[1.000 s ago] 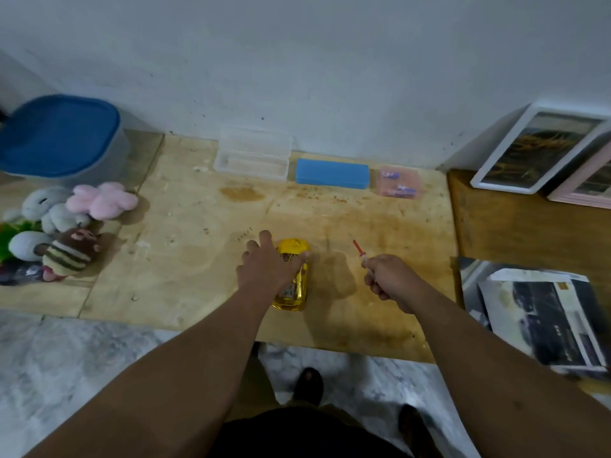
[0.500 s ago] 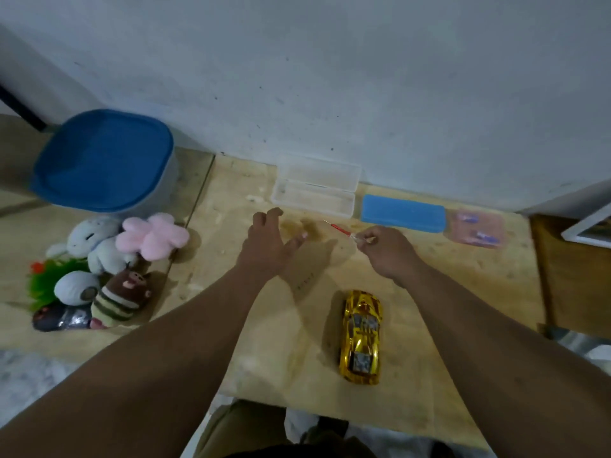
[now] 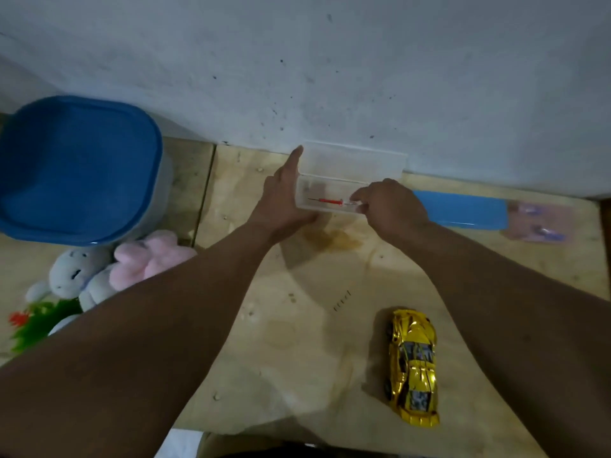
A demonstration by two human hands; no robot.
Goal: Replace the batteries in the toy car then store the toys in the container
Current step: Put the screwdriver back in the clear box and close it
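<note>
A gold toy car (image 3: 413,366) lies on the wooden table, near its front right, apart from both hands. At the back by the wall sits a clear plastic case (image 3: 353,160) with its lid up. My right hand (image 3: 390,206) pinches the end of a small red screwdriver (image 3: 327,201), which lies inside the case's tray. My left hand (image 3: 284,196) rests flat against the case's left end, fingers straight. A grey container with a blue lid (image 3: 76,166) stands at the far left, with several plush toys (image 3: 109,269) in front of it.
A blue flat box (image 3: 463,209) lies right of the clear case. Beside that box lies a pink packet (image 3: 535,223). A brown stain (image 3: 330,239) marks the wood below the case. The wall rises directly behind the table.
Both hands left the car and reached back to the clear case. The right hand carried the red screwdriver into the tray. The left hand now rests on the case's left end.
</note>
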